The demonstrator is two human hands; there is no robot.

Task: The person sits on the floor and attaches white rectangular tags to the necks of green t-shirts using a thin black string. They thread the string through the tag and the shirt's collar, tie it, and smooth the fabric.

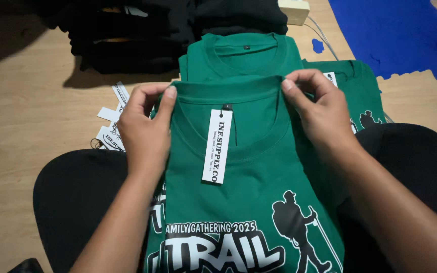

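A folded green T-shirt (244, 177) with a white-and-black print and a black hiker figure lies on my lap. My left hand (145, 126) pinches the left side of its collar. The collar's right side is gripped by my right hand (319, 108). A long white hang tag (217, 146) dangles from the neck label down the shirt's front. Both knees, in black trousers (72, 197), show under the shirt.
More folded green shirts (244, 55) lie ahead on the wooden floor (26, 111), one more to the right (365, 96). Black folded garments (137, 35) are stacked at the back. Loose white tags (111, 126) lie left. A blue sheet (400, 35) covers the far right.
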